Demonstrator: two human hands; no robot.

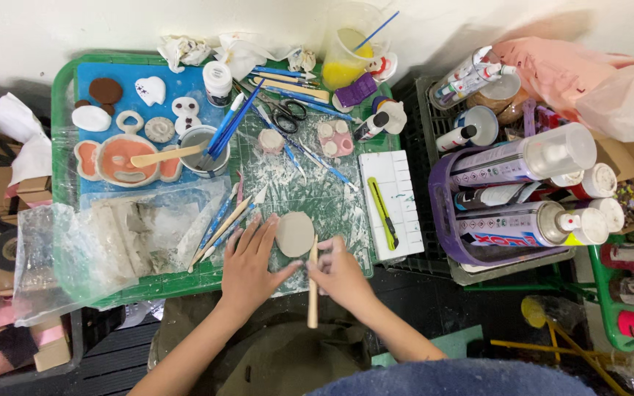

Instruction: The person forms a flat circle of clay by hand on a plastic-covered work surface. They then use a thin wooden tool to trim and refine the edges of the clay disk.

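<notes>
Clay disc (295,233) between both hands

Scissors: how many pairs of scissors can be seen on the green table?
1. The scissors lie near the table's far edge, among blue-handled tools, left of the purple block. More could be hidden under the clutter.

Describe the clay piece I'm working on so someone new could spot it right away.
Start at the green cutting mat dusted with white in the table's middle. At its near edge, between the left hand and right hand, lies a flat round clay disc. Unlike the painted pieces on the blue board, it is plain grey.
</notes>
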